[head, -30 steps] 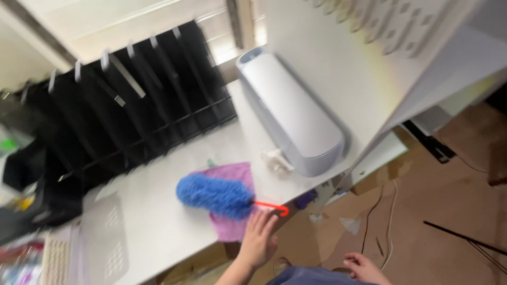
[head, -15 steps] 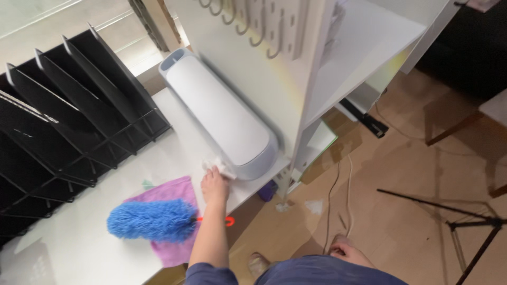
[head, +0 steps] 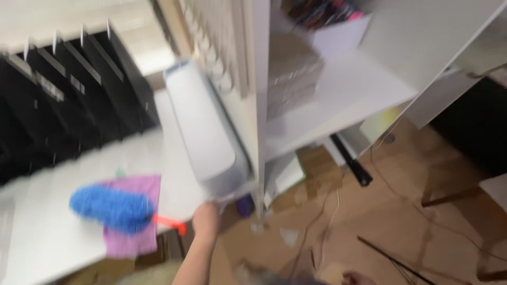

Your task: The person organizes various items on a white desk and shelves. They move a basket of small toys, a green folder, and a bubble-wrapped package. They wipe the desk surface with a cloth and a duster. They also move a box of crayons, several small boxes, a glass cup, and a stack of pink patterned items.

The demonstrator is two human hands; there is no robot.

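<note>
Nearest the camera, at six o'clock, the left hand reaches up from the bottom edge, its forearm running down to the frame's lower margin. The hand sits at the front end of the long pale grey-blue rounded plastic machine, touching or just under its near corner; motion blur hides the fingers, so I cannot tell whether it grips or only rests there. At about five o'clock, at the very bottom edge, a sliver of the right hand shows over the brown floor; its state cannot be told either.

At eight o'clock from the left hand lies the fluffy blue duster with its short red handle pointing toward the hand. The duster rests on a purple cloth, which lies flat near the front edge of the white desk top.

The machine stretches from the hand toward eleven o'clock, just beside a white upright shelf panel. Farther off, at ten o'clock, stands a black slotted file rack. At one o'clock, white shelves carry a brown cardboard stack.
</note>
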